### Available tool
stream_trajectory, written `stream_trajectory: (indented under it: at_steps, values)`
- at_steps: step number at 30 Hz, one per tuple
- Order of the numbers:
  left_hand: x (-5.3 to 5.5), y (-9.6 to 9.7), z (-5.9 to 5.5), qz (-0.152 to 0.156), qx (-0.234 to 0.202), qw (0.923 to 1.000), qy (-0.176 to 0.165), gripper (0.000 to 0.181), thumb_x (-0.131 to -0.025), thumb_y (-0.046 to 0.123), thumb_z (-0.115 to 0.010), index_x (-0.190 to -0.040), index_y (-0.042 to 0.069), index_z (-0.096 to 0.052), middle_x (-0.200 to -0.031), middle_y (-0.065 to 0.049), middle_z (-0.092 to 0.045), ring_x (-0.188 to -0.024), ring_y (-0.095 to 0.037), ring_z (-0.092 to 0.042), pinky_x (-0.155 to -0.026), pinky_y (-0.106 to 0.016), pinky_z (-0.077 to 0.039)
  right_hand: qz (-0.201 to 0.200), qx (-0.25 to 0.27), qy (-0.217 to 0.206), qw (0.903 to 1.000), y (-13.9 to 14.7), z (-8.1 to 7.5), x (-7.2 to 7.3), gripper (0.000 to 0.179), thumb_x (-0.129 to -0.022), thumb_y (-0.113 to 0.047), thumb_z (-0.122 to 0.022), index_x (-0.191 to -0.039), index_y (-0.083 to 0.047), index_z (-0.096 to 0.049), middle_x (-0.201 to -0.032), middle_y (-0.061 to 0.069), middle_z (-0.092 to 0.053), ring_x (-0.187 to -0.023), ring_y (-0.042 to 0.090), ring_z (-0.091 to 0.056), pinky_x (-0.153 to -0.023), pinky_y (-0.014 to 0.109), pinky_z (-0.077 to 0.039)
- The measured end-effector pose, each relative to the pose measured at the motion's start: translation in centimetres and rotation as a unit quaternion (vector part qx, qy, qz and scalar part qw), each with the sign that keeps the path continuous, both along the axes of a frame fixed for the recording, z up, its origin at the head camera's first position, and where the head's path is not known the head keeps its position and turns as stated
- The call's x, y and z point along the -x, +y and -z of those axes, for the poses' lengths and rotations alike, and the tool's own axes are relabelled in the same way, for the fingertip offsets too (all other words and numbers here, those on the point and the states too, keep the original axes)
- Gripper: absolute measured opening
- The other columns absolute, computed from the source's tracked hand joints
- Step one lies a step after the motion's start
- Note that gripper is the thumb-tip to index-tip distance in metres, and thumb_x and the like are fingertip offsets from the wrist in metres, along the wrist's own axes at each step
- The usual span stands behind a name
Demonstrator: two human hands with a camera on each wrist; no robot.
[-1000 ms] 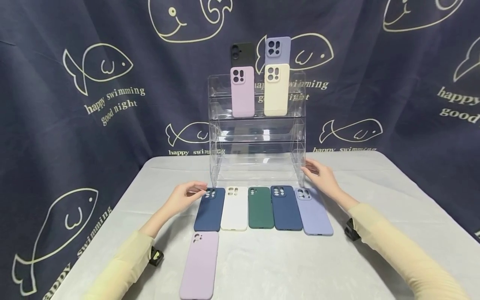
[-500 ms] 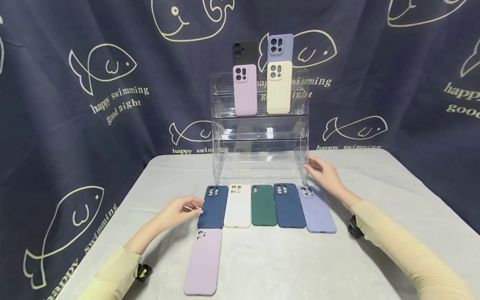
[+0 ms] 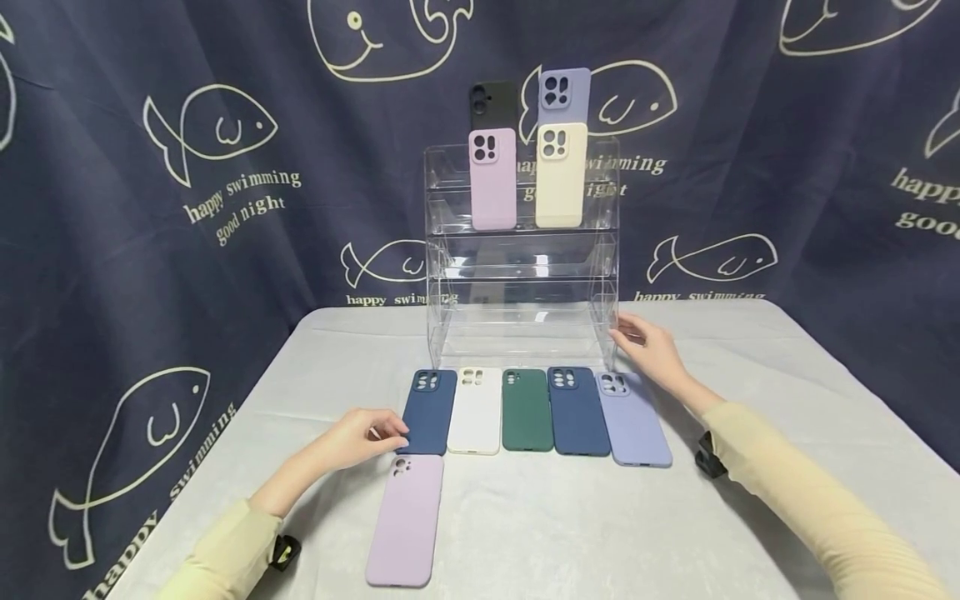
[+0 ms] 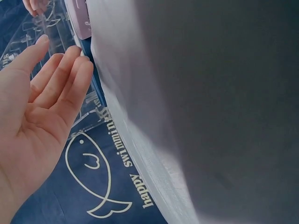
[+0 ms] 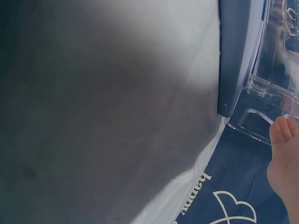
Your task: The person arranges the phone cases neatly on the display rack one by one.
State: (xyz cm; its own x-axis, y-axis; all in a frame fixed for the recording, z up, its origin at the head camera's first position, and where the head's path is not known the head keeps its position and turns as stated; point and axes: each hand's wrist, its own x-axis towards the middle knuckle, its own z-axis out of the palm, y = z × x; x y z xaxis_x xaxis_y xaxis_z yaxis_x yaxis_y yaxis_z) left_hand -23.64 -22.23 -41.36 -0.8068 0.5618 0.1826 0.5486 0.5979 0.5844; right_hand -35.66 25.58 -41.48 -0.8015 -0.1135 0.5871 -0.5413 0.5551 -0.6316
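Note:
My left hand (image 3: 367, 437) is at the lower left edge of a dark blue phone case (image 3: 429, 412), its fingertips overlapping the case's corner. In the left wrist view that hand (image 4: 51, 93) has its fingers slightly bent, with nothing between them and the thumb. A lilac phone case (image 3: 405, 521) lies just below. At the right side of a clear tiered display stand (image 3: 521, 337), my right hand (image 3: 651, 350) rests its fingertips on the side panel. The right wrist view shows its fingers (image 5: 282, 130) nearly straight against the stand's edge.
Beside the blue case lie a white case (image 3: 476, 417), a green case (image 3: 527, 412), another dark blue case (image 3: 581, 417) and a periwinkle case (image 3: 637, 425). On the stand's upper tiers stand black (image 3: 495, 108), lilac (image 3: 492, 187), periwinkle (image 3: 577, 100) and cream (image 3: 562, 183) cases.
My left hand has come down from the top of the left blue case to its lower corner. The right hand has stayed at the stand's side. The head view has shifted slightly.

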Motion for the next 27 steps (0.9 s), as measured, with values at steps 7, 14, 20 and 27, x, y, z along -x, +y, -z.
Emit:
stream_trajectory:
  at_steps: [7,14,20,27]
  values:
    - [-0.1,-0.1,0.1,0.017,-0.003,0.9995,-0.025,0.007,-0.088,0.017,-0.065,-0.088,0.011,-0.067,-0.076,0.002,-0.071,-0.067,-0.002,-0.063,-0.063,-0.020,-0.055,0.001,-0.005,-0.002,1.0000,0.1,-0.1,0.0,0.037,-0.088,-0.009,-0.064,-0.119,0.010,-0.057,-0.106,0.029,-0.065,-0.096,0.038,-0.064,-0.081,0.006,-0.048]
    - [-0.5,-0.3,0.1,0.034,-0.020,0.9954,-0.087,0.017,-0.086,0.017,-0.067,-0.098,0.005,-0.067,-0.084,-0.004,-0.071,-0.074,-0.003,-0.063,-0.069,-0.022,-0.055,0.004,-0.007,-0.007,0.9999,0.2,0.0,0.0,0.037,-0.089,-0.011,-0.064,-0.119,0.009,-0.057,-0.106,0.028,-0.065,-0.097,0.038,-0.064,-0.082,0.011,-0.049]
    - [-1.8,-0.2,-0.2,0.011,-0.005,0.9927,-0.120,0.022,-0.081,0.019,-0.072,-0.097,0.004,-0.067,-0.090,-0.003,-0.069,-0.077,-0.002,-0.061,-0.071,-0.020,-0.053,0.005,-0.009,-0.013,0.9999,0.2,0.0,0.0,0.037,-0.089,-0.013,-0.064,-0.119,0.008,-0.057,-0.107,0.027,-0.065,-0.097,0.037,-0.065,-0.082,0.012,-0.050]
    - [-2.8,0.4,-0.5,-0.016,0.011,0.9932,-0.115,0.028,-0.078,0.017,-0.075,-0.099,0.000,-0.066,-0.089,-0.005,-0.066,-0.068,-0.001,-0.056,-0.062,-0.019,-0.050,0.011,-0.013,-0.008,0.9998,0.1,-0.1,-0.1,0.037,-0.089,-0.012,-0.064,-0.118,0.009,-0.058,-0.106,0.027,-0.066,-0.097,0.037,-0.065,-0.083,0.019,-0.051]
